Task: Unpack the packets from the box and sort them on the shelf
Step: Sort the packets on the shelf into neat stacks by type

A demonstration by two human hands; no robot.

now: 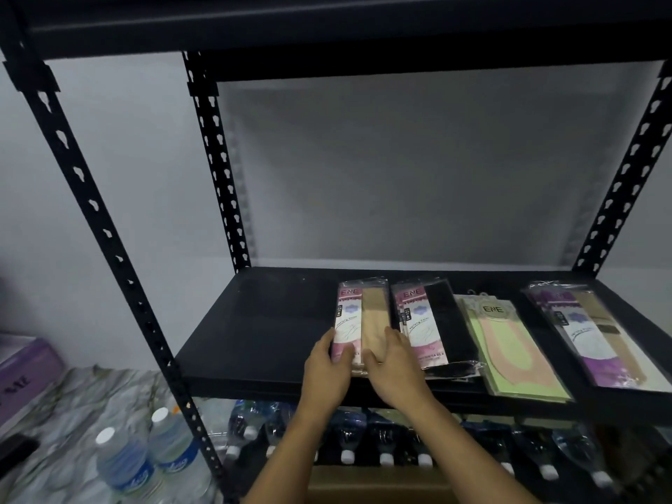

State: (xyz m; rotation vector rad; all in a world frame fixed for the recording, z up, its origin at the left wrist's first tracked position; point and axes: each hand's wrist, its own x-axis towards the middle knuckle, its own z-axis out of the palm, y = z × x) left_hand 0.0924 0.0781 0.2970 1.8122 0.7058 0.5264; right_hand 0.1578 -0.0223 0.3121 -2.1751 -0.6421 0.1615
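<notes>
- The shelf [254, 343] is a black board between slotted black posts [214, 165]. The next board up sits well above it, so there is tall open space over the packets.
- The left part of the board, from the left posts to the first packet, is bare. The right part holds four packets lying flat in a row.
- The pink packet with beige socks [363, 314] is the leftmost of the row. Its near end comes close to the front edge of the shelf, and its right side lies just beside the pink packet with black socks [432, 329].
- The green packet [509, 347] lies next, tilted, with its near end reaching the front lip. The purple packet [596, 336] lies furthest right, near the side of the view.
- The left hand [325, 369] holds the near left side of the pink packet with beige socks, fingers along its left edge and thumb on top.
- The right hand [394, 361] holds the near right side of the same packet, thumb on its face and fingers bent over its right edge, in the narrow gap to the neighbouring packet.
- Under the shelf, bottles [349, 445] lie in a row with white caps facing forward. Two more water bottles [123, 463] stand to the left of the rack, near a purple box [25, 372].
</notes>
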